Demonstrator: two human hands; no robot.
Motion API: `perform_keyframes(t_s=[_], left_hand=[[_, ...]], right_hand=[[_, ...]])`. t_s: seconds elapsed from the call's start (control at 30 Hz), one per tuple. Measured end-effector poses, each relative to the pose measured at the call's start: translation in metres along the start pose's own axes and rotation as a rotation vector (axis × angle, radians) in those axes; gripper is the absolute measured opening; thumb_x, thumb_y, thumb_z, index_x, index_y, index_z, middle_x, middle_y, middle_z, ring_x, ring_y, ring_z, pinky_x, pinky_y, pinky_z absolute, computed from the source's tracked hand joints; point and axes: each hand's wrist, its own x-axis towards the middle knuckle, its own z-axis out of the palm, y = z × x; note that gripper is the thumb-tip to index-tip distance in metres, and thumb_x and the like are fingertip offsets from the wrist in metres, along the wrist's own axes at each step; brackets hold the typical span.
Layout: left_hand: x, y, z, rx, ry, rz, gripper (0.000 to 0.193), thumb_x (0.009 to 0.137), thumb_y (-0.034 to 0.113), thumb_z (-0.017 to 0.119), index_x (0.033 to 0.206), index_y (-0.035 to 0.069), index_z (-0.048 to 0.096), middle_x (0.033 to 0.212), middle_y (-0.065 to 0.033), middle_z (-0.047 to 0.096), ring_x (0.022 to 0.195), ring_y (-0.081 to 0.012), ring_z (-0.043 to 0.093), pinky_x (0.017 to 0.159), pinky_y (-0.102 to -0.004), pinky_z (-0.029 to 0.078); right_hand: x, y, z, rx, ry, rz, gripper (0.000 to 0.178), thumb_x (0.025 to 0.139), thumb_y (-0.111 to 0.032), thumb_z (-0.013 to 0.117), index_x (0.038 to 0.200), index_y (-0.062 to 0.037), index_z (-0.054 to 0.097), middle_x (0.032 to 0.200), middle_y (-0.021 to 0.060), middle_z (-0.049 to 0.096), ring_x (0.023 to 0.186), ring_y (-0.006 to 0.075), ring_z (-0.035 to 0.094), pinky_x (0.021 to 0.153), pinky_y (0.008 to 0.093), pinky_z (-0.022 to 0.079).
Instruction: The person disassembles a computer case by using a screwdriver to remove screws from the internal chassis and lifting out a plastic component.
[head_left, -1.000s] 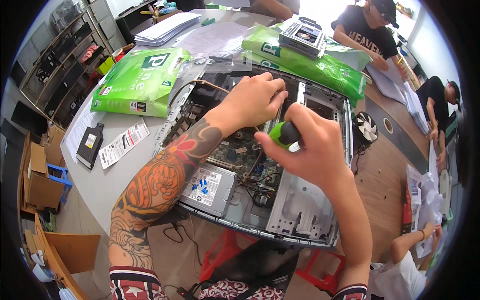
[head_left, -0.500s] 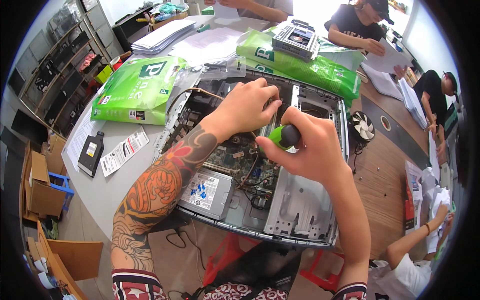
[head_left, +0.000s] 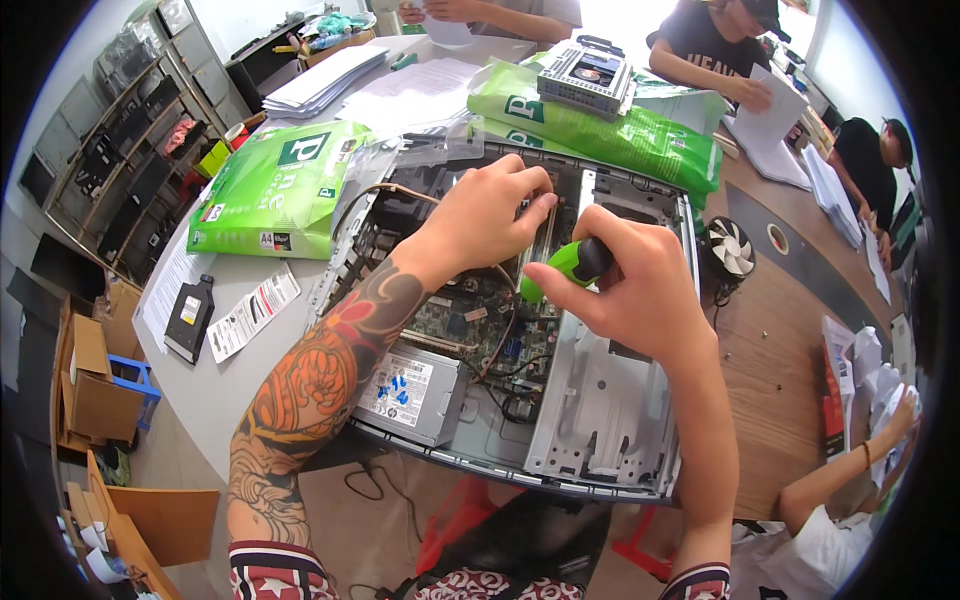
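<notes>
An opened desktop computer case (head_left: 600, 400) lies on the table below my hands, its circuit board (head_left: 440, 312) and silver power supply (head_left: 408, 395) exposed. In my right hand (head_left: 640, 280) is a screwdriver (head_left: 575, 265) with a green and black handle; its tip is hidden. My left hand (head_left: 497, 205) reaches over the far part of the board, with thumb and fingers pinched together. What they hold, if anything, cannot be made out. Thin cables (head_left: 497, 365) run across the inside of the case.
Green paper packs (head_left: 280, 185) flank the case's far side, one bearing a metal drive (head_left: 585, 78). A cooling fan (head_left: 730, 248) and small screws lie to the right. On the left are a black plastic part (head_left: 188, 318) and a white card (head_left: 255, 312). Other people handle papers around the table.
My right hand and the screwdriver have shifted slightly to the right, with the handle tilted a little more upright. My left hand stays nearly in place. The whole view has moved slightly.
</notes>
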Motion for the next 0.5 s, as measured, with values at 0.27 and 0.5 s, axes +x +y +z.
perform_keyframes(t_s=[0.27,0.5], left_hand=[[0.0010,0.0033,-0.0035,0.008,-0.038,-0.024,0.019,0.096,0.017,0.061,0.103,0.001,0.068,0.094,-0.0152,0.062,0.086,-0.0313,0.066,0.077,-0.0405,0.052],[0.0019,0.0067,-0.0067,-0.035,-0.072,-0.036,0.020,0.097,0.018,0.061,0.103,0.000,0.067,0.093,-0.0152,0.062,0.086,-0.0319,0.063,0.078,-0.0396,0.051]], right_hand=[[0.0001,0.0005,-0.0029,0.104,-0.003,0.065,0.039,0.080,-0.036,0.082,0.089,-0.0040,0.061,0.060,0.0080,0.060,0.054,0.0246,0.063,0.053,0.0356,0.047],[-0.0020,0.0000,-0.0029,0.227,-0.013,0.056,0.040,0.079,-0.036,0.084,0.095,-0.0047,0.064,0.061,0.0071,0.060,0.054,0.0233,0.062,0.056,0.0345,0.049]])
